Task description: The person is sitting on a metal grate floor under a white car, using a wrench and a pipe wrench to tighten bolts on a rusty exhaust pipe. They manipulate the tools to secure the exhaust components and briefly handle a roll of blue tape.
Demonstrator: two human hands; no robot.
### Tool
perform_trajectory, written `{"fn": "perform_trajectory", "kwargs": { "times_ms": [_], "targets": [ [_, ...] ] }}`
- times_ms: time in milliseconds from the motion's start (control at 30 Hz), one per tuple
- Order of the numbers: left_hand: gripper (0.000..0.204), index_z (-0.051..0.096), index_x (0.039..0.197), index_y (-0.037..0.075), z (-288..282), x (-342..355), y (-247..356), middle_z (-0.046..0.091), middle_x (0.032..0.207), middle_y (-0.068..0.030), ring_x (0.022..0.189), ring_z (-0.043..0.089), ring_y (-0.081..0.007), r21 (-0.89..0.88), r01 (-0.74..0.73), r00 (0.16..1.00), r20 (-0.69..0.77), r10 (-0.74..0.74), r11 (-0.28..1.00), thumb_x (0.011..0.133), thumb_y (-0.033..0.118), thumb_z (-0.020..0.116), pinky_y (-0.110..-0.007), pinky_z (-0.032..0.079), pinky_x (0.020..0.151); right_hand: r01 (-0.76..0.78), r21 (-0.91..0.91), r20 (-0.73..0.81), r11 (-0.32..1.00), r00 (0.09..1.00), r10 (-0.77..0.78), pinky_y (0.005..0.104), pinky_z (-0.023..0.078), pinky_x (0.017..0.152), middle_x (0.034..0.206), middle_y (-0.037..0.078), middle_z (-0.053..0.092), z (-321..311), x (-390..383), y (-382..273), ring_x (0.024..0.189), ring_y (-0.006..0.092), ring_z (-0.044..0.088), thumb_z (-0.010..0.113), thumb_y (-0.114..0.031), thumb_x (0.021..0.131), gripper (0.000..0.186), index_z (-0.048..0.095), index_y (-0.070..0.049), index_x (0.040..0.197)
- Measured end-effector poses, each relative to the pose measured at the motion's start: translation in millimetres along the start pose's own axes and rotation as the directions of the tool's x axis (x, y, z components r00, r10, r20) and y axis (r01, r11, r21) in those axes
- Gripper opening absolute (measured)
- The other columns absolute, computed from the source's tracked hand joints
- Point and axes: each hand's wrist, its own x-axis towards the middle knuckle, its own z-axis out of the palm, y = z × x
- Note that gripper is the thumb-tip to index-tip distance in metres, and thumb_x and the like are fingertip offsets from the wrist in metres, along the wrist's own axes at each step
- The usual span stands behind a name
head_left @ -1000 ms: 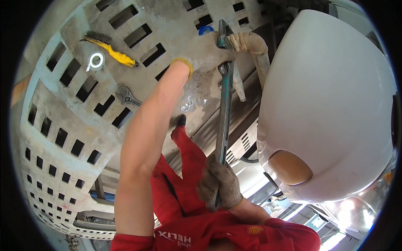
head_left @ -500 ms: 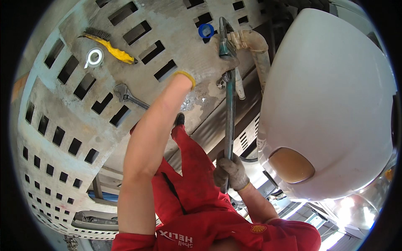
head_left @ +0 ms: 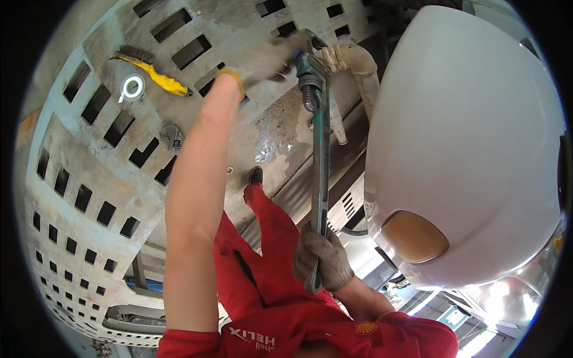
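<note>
Teal pipe wrench runs long between both gloved hands, right hand fisted on its handle end, left hand blurred by the jaw head near the wrapped pipe, grip unclear; white rounded body crowds the right edge, slotted plate opens left.

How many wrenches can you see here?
2. A long teal pipe wrench is held by the right hand, its head up by the pale pipe. A small adjustable wrench lies on the slotted metal floor. Others may be hidden.
</note>
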Motion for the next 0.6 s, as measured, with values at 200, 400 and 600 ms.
{"fn": "perform_trajectory", "kwargs": {
  "times_ms": [200,400,600],
  "targets": [
    [0.11,0.048,0.154,-0.005,13,-16,2,0.074,0.122,-0.0249,0.114,0.072,-0.0348,0.631,-0.006,0.99,-0.108,0.095,0.776,0.084,0.076,0.07,-0.041,0.055,0.101,-0.075,0.077,-0.035,0.994,0.996,0.078,0.035,0.036,0.044,0.061,0.001,0.041,21,3,0,0.045,0.0173,0.043,0.064,-0.023,0.104,0.02,0.048,-0.014,0.096],
    [0.095,0.044,0.158,0.0,33,-16,7,0.076,0.114,-0.0178,0.102,0.074,-0.03,0.482,0.006,1.0,0.012,-0.014,0.876,0.091,0.06,0.074,-0.041,0.06,0.088,-0.045,0.046,-0.044,0.998,0.998,0.047,0.0377,0.04,0.046,0.062,0.003,0.047,29,7,4,0.045,0.0187,0.047,0.066,-0.025,0.104,0.019,0.05,-0.015,0.1],
    [0.089,0.037,0.162,0.001,35,-28,-16,0.074,0.114,-0.0154,0.1,0.073,-0.0231,-0.107,-0.001,0.999,0.032,0.005,0.994,0.099,0.056,0.068,-0.038,0.064,0.075,-0.024,0.091,-0.023,0.996,0.999,0.026,0.0377,0.039,0.046,0.061,0.003,0.046,33,8,9,0.045,0.0188,0.048,0.065,-0.023,0.104,0.018,0.05,-0.014,0.104]
  ]
}}
